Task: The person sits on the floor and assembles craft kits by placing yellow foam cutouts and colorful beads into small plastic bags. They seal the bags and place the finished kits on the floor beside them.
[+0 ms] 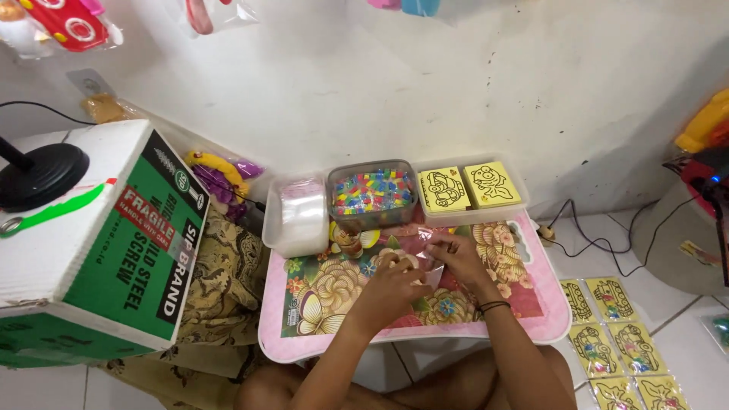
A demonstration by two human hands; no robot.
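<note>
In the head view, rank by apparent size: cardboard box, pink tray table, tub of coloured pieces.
1. cardboard box, though nearness to the camera may enlarge it
2. pink tray table
3. tub of coloured pieces

single head cam, looks steeply down and forward from above the seated person, close over the pink tray table [304, 345], wall [425, 99] straight ahead, floor tiles at right; no second view
</note>
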